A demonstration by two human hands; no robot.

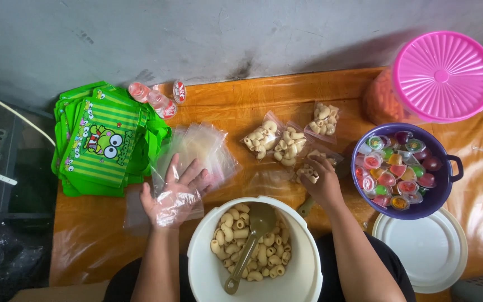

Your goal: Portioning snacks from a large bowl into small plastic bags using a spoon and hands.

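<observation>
Orange tabletop point(236, 95), packing station. White bucket point(255, 254) of pale curled puffs sits nearest the person, scoop point(250, 246) lying in it. Stack of clear bags point(199, 148) sits left of centre. Left hand point(175, 190), in a thin plastic glove, lies flat and spread on that stack, gripping nothing. Right hand point(324, 179) closes on a filled bag point(310, 172), setting it beside three filled bags point(289, 137). Best practice, I'd say: peel one bag only with the gloved fingers, keep filled ones in a tidy row clear of the purple jelly-cup pot point(401, 168).
</observation>
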